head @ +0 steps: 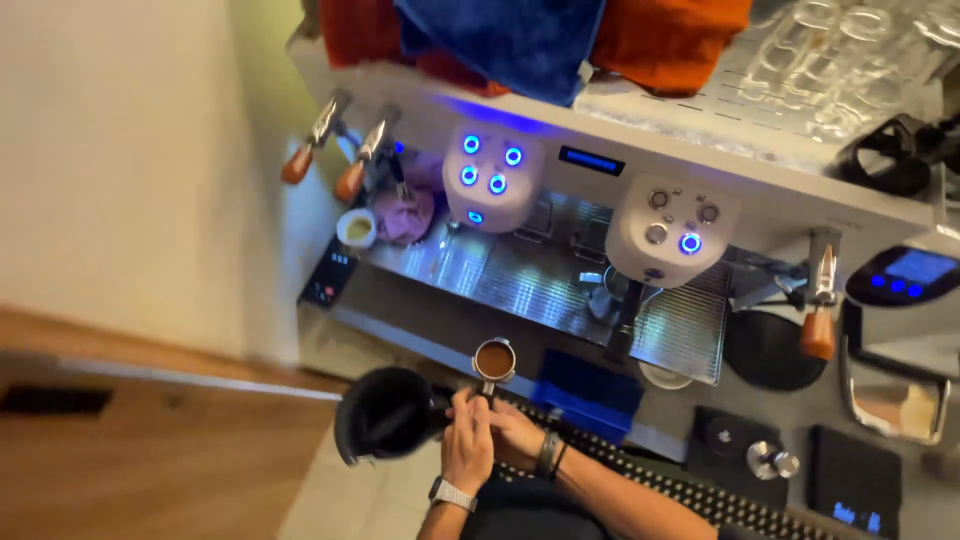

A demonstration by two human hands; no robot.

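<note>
A portafilter (494, 359) with brown ground coffee in its basket is held just in front of the espresso machine (560, 270). My left hand (468, 442), with a watch on the wrist, closes over the portafilter's handle from the left. My right hand (513, 428), with dark bands on the wrist, grips the same handle from the right. A black round container (385, 412) sits right beside my left hand and touches its fingers.
The machine has two group heads with blue lit buttons (490, 175), a steel drip tray (520, 275) and wood-handled steam wands (300, 160). Orange and blue cloths (520, 35) lie on top. A blue cloth (590, 385), tamper (772, 460), scale (855, 485) and grinder (905, 275) are at the right.
</note>
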